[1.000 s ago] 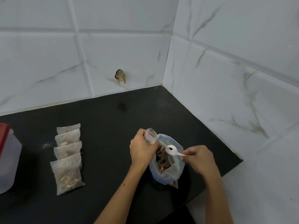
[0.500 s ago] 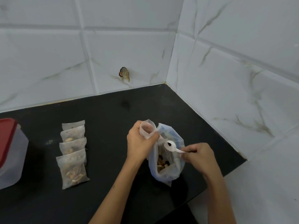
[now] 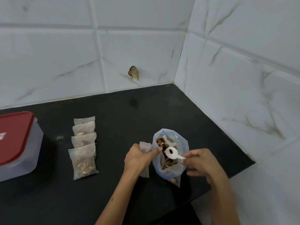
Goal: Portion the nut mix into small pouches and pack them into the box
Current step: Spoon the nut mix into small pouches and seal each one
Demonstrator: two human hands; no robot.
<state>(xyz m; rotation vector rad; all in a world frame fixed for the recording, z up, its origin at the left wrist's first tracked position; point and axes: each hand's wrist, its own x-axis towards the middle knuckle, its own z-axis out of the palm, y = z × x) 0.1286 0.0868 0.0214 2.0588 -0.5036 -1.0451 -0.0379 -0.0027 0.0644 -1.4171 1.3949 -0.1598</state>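
Left hand (image 3: 138, 157) holds a small pouch (image 3: 145, 146) beside the open nut bag (image 3: 170, 153); right hand (image 3: 198, 161) pinches a white spoon (image 3: 172, 153) above it on the black tabletop (image 3: 129, 111).

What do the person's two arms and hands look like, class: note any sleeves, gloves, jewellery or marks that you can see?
Both forearms are bare up to the bottom edge of the picture, with no sleeve showing. The left hand and the right hand wear no gloves, and no ring, watch or bracelet is visible. The left forearm has a small dark spot on it. The fingers carry no visible markings.
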